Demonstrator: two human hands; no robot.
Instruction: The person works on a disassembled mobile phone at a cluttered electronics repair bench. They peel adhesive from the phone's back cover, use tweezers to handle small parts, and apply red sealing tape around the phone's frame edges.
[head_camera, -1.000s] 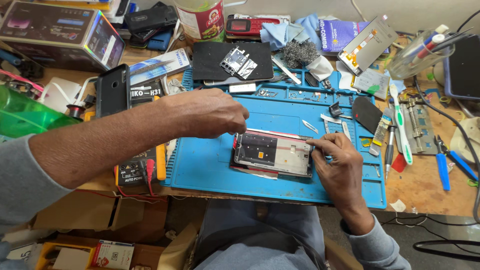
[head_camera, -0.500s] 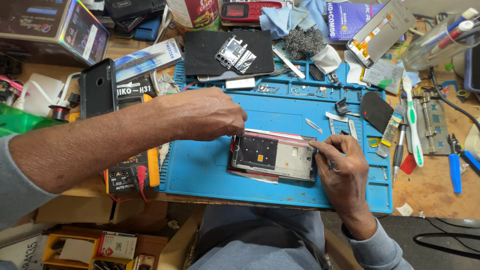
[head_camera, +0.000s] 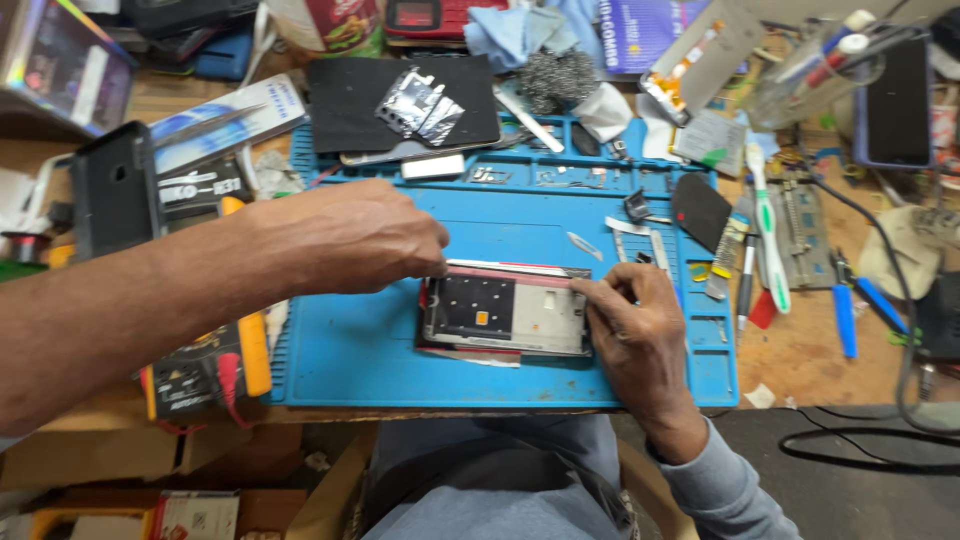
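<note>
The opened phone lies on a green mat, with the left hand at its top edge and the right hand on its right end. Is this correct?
Not quite: in the head view the mat is blue, not green. The opened phone lies on it, the left hand at its top edge, the right hand on its right end.

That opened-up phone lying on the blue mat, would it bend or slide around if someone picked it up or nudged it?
The opened phone looks like a thin, flat frame with bare parts showing, so it is probably light, fairly stiff and easily damaged. It lies flat on the blue mat, so it should not roll or tip. The left hand and right hand both touch its edges, perhaps because it would slide.
</note>
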